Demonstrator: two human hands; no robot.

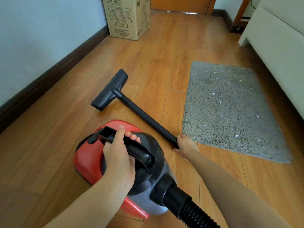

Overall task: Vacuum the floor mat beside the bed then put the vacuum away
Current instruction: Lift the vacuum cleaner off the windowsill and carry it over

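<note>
A red and black canister vacuum (pixel 88 158) sits on the wooden floor in front of me. My left hand (pixel 118 155) grips its black carry handle (pixel 141 152). My right hand (pixel 185 145) holds the near end of the black wand (pixel 144 117), which lies on the floor. The wand's floor nozzle (pixel 110 91) rests flat to the far left of the mat. The grey shaggy mat (pixel 230 109), speckled with small white scraps, lies to the right, beside the bed (pixel 279 40). A black ribbed hose (pixel 192 211) leaves the canister toward me.
A cardboard box (pixel 128 17) stands against the far wall by a wooden door (pixel 181 4). A dark skirting board (pixel 49 79) runs along the left wall. Wooden furniture legs (pixel 238 15) stand beyond the bed's far corner.
</note>
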